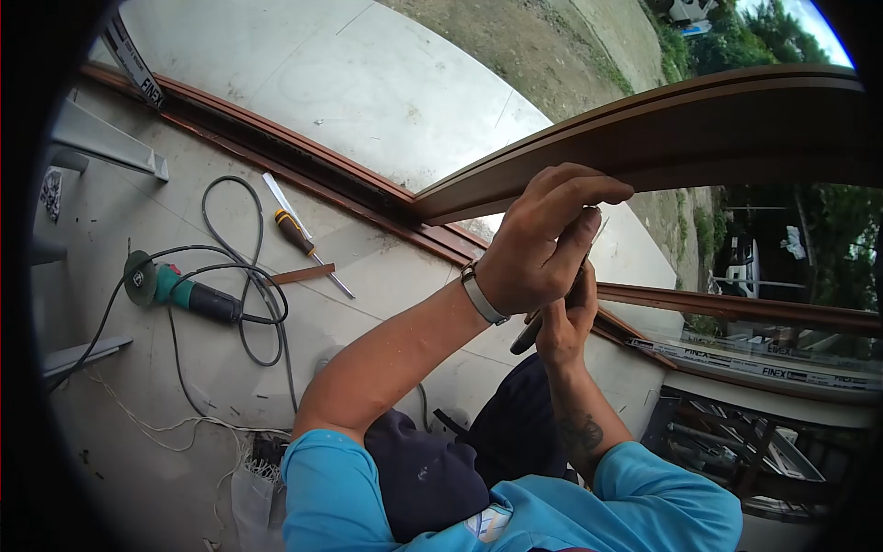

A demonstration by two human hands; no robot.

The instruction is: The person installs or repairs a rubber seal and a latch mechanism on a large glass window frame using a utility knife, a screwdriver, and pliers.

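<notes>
My left hand point(550, 235), with a watch on the wrist, is raised beside the lower edge of a brown door frame point(681, 138). Its fingers are curled and the thumb lies near them; whatever is between them is hidden. Just below, my right hand point(568, 322) is closed around a dark-handled tool point(525, 339). A thin metal tip of that tool shows beyond the left thumb. The tool's exact kind is hard to make out, since both hands cover most of it.
A green angle grinder point(189, 294) lies on the tiled floor at left, its cable looped. Nearby are a yellow-black screwdriver point(294, 232) and a brown strip point(303, 274). A brown floor track point(303, 166) crosses behind. Metal scraps point(745, 442) sit at right, a grey chair leg point(110, 138) at left.
</notes>
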